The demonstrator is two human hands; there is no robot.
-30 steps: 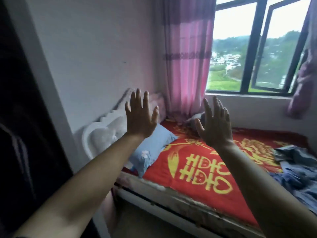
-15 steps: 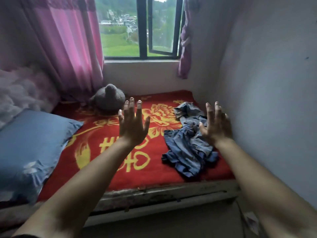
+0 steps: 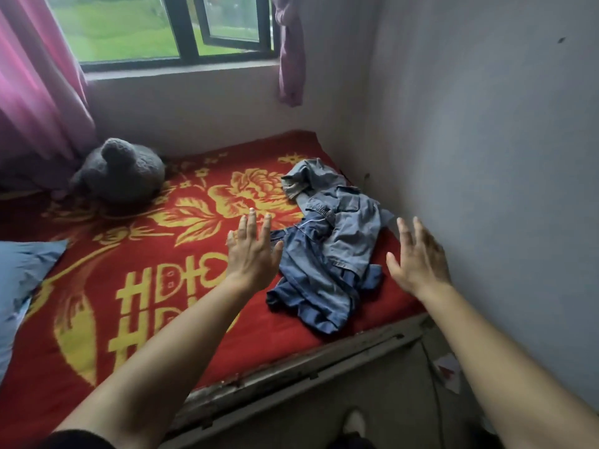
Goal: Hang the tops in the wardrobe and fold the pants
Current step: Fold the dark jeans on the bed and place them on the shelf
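A crumpled heap of blue denim clothes (image 3: 327, 251) lies on the red and yellow blanket (image 3: 155, 264) of the bed, near the right wall. My left hand (image 3: 252, 251) hovers just left of the heap, fingers straight and spread, holding nothing. My right hand (image 3: 418, 257) is raised just right of the heap, close to the wall, fingers also straight and empty. Neither hand touches the clothes. The wardrobe is out of view.
A grey plush toy (image 3: 120, 173) sits at the back left by the pink curtain (image 3: 35, 79). A blue pillow (image 3: 22, 286) lies at the left edge. The window (image 3: 162, 30) is behind the bed. The grey wall (image 3: 486, 157) borders the right.
The view has swung right and down from the wardrobe side and headboard to the clothes heap. Both hands, still spread, have lowered toward the heap on either side.
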